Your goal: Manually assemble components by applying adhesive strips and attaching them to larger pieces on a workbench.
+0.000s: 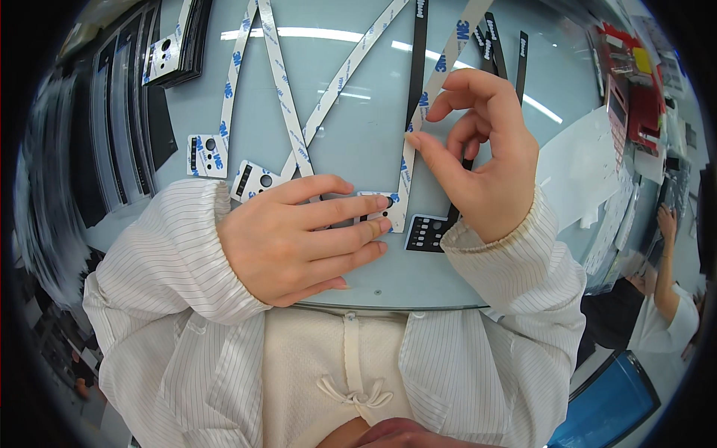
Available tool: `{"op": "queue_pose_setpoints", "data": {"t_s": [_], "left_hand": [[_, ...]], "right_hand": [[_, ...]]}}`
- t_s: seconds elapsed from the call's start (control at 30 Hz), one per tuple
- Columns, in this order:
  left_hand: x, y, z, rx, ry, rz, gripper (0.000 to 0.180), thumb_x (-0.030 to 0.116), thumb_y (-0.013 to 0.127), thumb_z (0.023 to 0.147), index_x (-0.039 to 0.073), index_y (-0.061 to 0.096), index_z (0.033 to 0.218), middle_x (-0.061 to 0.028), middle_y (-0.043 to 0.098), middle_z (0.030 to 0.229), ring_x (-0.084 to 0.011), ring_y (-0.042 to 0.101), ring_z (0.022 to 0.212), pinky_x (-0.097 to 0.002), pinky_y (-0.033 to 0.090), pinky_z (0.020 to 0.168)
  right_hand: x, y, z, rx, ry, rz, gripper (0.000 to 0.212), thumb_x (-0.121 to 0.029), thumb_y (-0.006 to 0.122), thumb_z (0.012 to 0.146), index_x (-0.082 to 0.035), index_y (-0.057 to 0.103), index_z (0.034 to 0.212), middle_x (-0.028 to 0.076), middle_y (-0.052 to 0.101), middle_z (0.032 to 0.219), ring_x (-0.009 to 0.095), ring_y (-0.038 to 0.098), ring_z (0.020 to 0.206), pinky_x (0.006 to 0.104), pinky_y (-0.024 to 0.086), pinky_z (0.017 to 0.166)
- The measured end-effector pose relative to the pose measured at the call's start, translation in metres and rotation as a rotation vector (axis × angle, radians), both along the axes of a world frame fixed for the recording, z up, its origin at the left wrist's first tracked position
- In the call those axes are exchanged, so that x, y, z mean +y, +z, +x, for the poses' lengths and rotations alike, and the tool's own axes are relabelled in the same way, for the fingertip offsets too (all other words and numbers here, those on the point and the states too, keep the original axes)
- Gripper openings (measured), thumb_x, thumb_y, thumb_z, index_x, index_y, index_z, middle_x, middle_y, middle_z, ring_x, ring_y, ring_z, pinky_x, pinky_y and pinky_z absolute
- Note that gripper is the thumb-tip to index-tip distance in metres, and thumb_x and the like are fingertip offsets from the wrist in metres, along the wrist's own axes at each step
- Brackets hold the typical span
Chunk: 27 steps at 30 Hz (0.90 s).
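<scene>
A long white strip with blue print [405, 175] runs up from an L-shaped foot [396, 220] near the table's front edge. My left hand [299, 239] lies flat, its fingers stretched, with fingertips on that foot's left part. Higher up, the thumb and forefinger of my right hand [485, 157] close about the strip. There the white band bends and slants up to the right, while a black strip [416, 75] continues straight up. Below my right wrist rests a black L-shaped piece with small windows [427, 233], partly hidden by the sleeve.
More white-backed L-shaped strips [208, 155] [256, 179] lie at left on the glass table [351, 142]. A stack of pieces [175, 52] stands at far left, beside dark panels [112, 127]. Black strips [521, 67] and white sheets [582, 164] are at right. Another person [665, 299] is at far right.
</scene>
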<state>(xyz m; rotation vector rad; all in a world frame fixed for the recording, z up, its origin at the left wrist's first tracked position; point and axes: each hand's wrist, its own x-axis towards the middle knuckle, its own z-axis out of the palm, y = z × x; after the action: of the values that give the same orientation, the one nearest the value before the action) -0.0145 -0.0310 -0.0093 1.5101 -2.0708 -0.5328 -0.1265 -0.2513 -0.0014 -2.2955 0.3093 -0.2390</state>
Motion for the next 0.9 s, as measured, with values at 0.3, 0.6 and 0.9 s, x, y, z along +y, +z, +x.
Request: {"op": "queue_pose_setpoints", "data": {"t_s": [0.3, 0.6, 0.9], "left_hand": [[0.004, 0.004, 0.0, 0.0, 0.021, 0.031, 0.052, 0.025, 0.076, 0.077, 0.002, 0.064, 0.122, -0.0081, 0.062, 0.128, -0.0249, 0.052, 0.13, -0.045, 0.041, 0.108], [0.005, 0.003, -0.002, -0.004, 0.023, 0.039, 0.05, 0.025, 0.075, 0.08, 0.002, 0.064, 0.123, -0.0083, 0.062, 0.129, -0.0244, 0.052, 0.13, -0.0454, 0.041, 0.109], [0.006, 0.001, -0.003, -0.005, 0.046, 0.027, 0.05, 0.025, 0.072, 0.079, 0.007, 0.065, 0.125, -0.0067, 0.061, 0.134, -0.0236, 0.054, 0.13, -0.0483, 0.041, 0.107]], "right_hand": [[0.003, -0.002, 0.008, 0.035, -0.04, 0.01, 0.04, 0.002, 0.075, 0.079, -0.004, 0.055, 0.113, 0.001, 0.066, 0.087, 0.003, 0.048, 0.057, 0.0186, 0.036, 0.052], [-0.005, -0.002, 0.017, -0.011, -0.035, -0.17, 0.027, -0.007, 0.078, 0.076, -0.006, 0.064, 0.098, -0.001, 0.064, 0.081, 0.007, 0.047, 0.053, 0.0222, 0.038, 0.049], [-0.013, -0.008, 0.028, -0.11, -0.028, -0.303, 0.015, -0.008, 0.079, 0.079, -0.004, 0.072, 0.092, -0.001, 0.065, 0.075, 0.004, 0.04, 0.051, 0.021, 0.033, 0.048]]}}
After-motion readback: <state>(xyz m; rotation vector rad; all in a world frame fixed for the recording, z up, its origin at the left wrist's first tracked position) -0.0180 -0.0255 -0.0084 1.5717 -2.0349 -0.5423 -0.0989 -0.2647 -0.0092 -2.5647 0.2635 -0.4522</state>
